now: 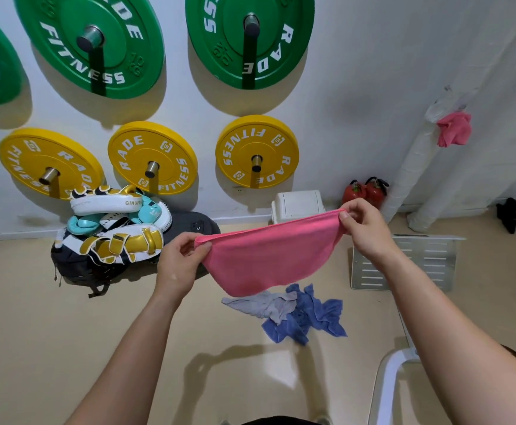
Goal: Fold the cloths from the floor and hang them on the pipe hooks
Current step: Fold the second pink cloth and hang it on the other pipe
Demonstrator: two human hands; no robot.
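Green weight plates (66, 59) above yellow weight plates (131, 157) on wall pegs. Beneath them, white-and-gold boxing pads (106, 204) heaped on a dark bag (75, 265). Rightward along the wall: white lidded bin (296, 205), two red fire extinguishers (371, 193). On the floor: slotted metal panel (434, 256).

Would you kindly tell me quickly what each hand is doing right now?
Left hand: pinches one top corner of the pink microfibre cloth.
Right hand: pinches the other top corner.

Bright, even light from overhead; soft shadows drop beneath the weight plates (91, 47) and pool on the floor (36, 317), edges bowing wide-angle, focus crisp.
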